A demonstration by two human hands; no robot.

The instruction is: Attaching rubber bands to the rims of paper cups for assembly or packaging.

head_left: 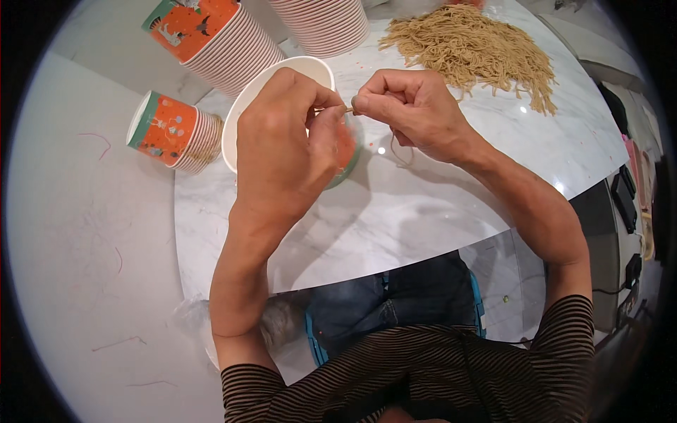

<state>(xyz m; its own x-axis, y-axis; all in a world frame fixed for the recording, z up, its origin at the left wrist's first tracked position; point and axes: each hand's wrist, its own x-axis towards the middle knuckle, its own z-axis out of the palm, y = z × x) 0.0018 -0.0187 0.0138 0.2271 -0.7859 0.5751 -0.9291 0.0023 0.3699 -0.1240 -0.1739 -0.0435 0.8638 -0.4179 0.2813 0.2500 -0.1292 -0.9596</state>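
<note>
Both of my hands are raised over the marble-patterned table, fingertips almost meeting. My left hand [282, 134] is closed in a pinch, and so is my right hand [416, 106]. A short stretch of tan string [350, 110] spans the small gap between them. Below my right hand a loop of the same string hangs down. Behind my left hand a large paper cup [240, 120] lies tipped, its white mouth partly covered by that hand. Some of its orange and green outside shows past my left thumb. Whether the string joins the cup is hidden.
Nested paper cups in an orange stack [233, 53], a smaller stack [166, 130] and a white-rimmed stack [321, 25] stand along the far left. A heap of tan strings [479, 49] lies at the far right. Red threads lie on the white surface at left.
</note>
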